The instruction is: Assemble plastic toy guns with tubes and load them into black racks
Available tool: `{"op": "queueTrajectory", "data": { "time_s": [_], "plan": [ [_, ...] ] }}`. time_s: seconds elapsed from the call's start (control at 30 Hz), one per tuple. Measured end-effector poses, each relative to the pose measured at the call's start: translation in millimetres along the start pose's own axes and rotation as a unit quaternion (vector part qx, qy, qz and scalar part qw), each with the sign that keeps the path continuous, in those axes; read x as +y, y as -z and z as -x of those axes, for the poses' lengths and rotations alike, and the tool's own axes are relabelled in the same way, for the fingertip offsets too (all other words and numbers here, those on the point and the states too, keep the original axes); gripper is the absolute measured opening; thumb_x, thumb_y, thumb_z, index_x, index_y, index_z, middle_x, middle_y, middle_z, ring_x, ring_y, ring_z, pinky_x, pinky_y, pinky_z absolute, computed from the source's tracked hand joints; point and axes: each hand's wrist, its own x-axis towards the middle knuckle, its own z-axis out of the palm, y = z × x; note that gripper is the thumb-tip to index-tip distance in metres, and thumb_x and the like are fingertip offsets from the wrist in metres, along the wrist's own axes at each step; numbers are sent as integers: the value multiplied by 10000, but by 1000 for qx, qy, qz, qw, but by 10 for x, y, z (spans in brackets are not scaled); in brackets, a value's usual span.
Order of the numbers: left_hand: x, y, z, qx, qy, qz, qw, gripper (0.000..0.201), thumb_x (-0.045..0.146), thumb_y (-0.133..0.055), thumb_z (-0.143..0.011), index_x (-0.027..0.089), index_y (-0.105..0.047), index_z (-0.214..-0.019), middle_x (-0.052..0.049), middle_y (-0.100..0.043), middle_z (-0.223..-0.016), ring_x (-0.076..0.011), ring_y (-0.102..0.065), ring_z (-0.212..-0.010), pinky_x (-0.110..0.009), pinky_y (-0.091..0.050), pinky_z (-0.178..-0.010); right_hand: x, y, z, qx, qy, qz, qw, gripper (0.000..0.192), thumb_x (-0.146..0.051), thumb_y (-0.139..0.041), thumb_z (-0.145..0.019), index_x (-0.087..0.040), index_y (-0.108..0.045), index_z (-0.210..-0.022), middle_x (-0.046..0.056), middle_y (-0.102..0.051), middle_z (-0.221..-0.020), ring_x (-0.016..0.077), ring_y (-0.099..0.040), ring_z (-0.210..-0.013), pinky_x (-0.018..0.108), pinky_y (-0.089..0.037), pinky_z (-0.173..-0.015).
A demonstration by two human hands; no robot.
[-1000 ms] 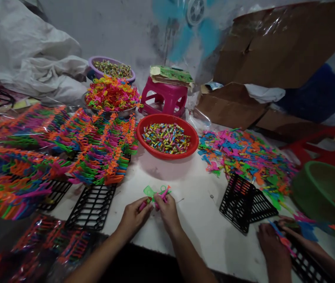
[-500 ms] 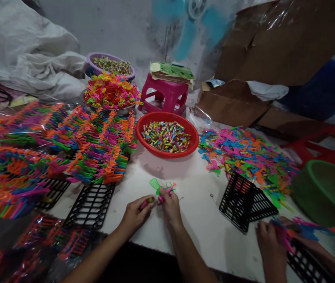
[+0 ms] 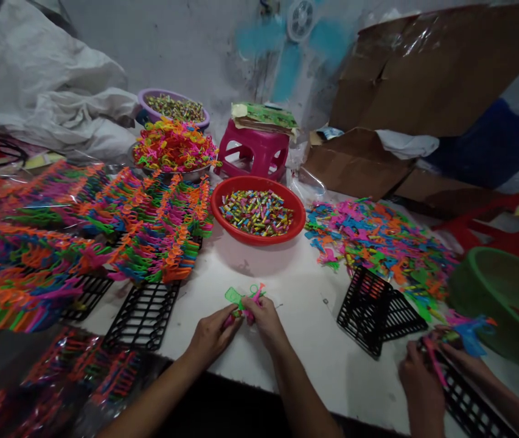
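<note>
Near the table's (image 3: 286, 267) front edge, the left hand (image 3: 211, 334) has closed back against the right hand (image 3: 263, 316). Both sets of fingers pinch the green-and-pink toy (image 3: 243, 298), so the pieces now meet again.

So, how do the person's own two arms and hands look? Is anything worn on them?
Both forearms are bare up to the bottom edge of the picture: no sleeves, gloves, watch or bracelet can be seen. The left hand and right hand are bare too; rings or nail details are too small to tell.
</note>
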Motion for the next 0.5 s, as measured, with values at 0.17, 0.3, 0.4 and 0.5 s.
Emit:
{"op": "queueTrajectory", "data": {
  "time_s": [0.17,0.3,0.4,0.5],
  "plan": [
    [11,-11,11,37,-7,-20,999,282,316,-474,-828,174,-579,-1047,-63,-667,-930,-136,-624,-797,-213,-491,-720,44,14,41,-52,21,55,997,451,-498,-548,-700,-160,-417,-431,-47,-356,-369,52,-297,-365,204,-223,-398],
    [37,7,-26,41,80,-34,995,292,384,-453,-831,191,-596,-996,-31,-670,-896,-131,-618,-768,-213,-483,-703,28,205,-177,-73,32,162,983,421,-540,-520,-715,-134,-591,-625,-6,-508,-480,87,-429,-413,206,-330,-430],
    [7,7,-43,65,85,-77,991,318,418,-455,-824,200,-595,-1008,-24,-661,-858,-145,-599,-770,-245,-473,-710,-188,674,-596,140,61,360,920,450,-511,-463,-767,-151,-615,-989,58,-642,-805,160,-583,-686,250,-448,-619],
    [-80,-10,-76,97,45,-144,984,320,405,-452,-827,191,-594,-1018,-50,-644,-878,-182,-567,-808,-314,-448,-753,-504,1292,-1058,277,63,427,858,486,-396,-352,-848,-92,-483,-1203,161,-486,-1221,240,-419,-1145,341,-336,-931]
  ]
}}
